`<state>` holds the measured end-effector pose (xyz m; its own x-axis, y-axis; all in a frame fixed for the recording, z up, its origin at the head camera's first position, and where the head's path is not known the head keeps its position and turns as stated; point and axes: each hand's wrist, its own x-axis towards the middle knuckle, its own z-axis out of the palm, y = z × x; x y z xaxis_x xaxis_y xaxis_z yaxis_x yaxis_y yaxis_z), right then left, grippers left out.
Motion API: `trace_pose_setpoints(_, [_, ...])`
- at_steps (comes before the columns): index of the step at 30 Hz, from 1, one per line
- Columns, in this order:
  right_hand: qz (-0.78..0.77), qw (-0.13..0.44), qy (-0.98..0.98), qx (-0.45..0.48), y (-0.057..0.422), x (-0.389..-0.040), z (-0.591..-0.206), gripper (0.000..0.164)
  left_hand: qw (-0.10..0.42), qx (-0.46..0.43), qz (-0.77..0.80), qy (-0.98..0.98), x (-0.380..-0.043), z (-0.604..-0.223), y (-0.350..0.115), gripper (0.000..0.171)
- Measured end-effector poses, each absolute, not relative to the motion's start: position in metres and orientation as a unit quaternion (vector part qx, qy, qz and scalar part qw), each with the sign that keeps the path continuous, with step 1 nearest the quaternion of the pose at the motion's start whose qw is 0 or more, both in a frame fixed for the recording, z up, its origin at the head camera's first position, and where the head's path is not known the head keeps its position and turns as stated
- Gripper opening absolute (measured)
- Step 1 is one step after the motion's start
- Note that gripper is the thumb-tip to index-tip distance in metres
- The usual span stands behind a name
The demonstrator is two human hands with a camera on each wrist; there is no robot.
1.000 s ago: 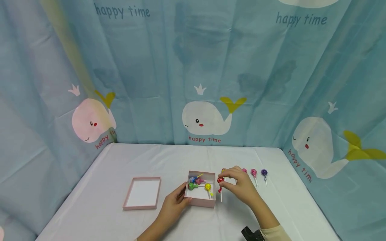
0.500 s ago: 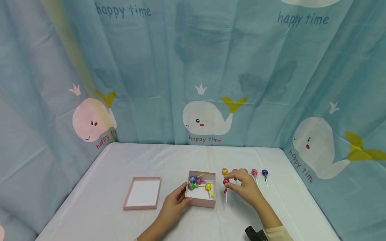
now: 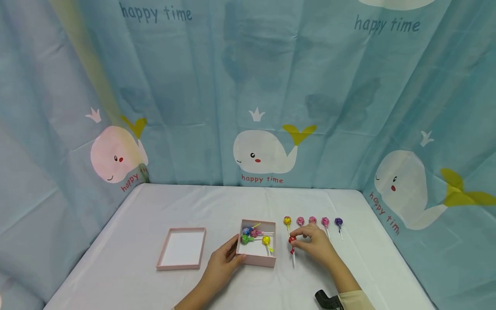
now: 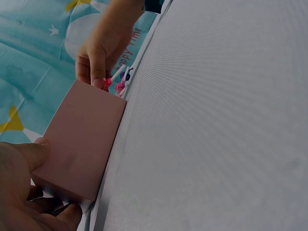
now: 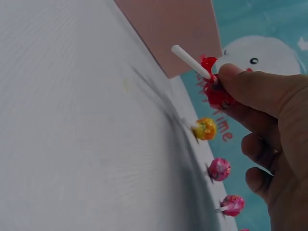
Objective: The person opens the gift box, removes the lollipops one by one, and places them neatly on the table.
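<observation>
My right hand point(image 3: 315, 245) pinches a red lollipop point(image 3: 292, 240) by its wrapped head, just right of the pink box. In the right wrist view, thumb and forefinger hold the lollipop's head point(image 5: 219, 94), its white stick pointing away from the hand over the white cloth. My left hand point(image 3: 222, 262) grips the left side of the open pink box point(image 3: 257, 260), thumb on the front wall and the other fingers round the side. Inside the box lie a blue lollipop point(image 3: 246, 231), a green lollipop point(image 3: 246, 240), a pink lollipop point(image 3: 254, 233) and a yellow lollipop point(image 3: 266, 240).
A row of lollipops stretches behind the right hand: a yellow one point(image 3: 287, 221), several pink ones point(image 3: 325, 221) and a purple one point(image 3: 339, 221). The box's lid point(image 3: 159, 258) lies at the left on the white tablecloth point(image 3: 128, 267). A whale-print curtain point(image 3: 193, 150) surrounds the table.
My right hand has moved the red lollipop rightward from the box's edge and slightly toward me, uncovering the yellow and pink lollipops behind it. The left hand has stayed on the box.
</observation>
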<state>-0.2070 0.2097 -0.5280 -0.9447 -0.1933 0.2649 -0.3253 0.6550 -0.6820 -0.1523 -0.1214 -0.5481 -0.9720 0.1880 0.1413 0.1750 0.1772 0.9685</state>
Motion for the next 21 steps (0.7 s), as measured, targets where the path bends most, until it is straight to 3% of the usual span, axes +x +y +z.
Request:
trace_pose_setpoints(6, [0.381,0.059,-0.911,0.145,0.211,-0.209,-0.536,0.020,0.005,0.119,0.623,0.773,-0.153,-0.549,-0.121,0.078])
trace_pose_setpoints(21, [0.351,0.062,-0.923,0.146,0.214,-0.211,-0.548,0.020,0.006,0.119,0.617,0.778,-0.153,-0.551,-0.121,0.076])
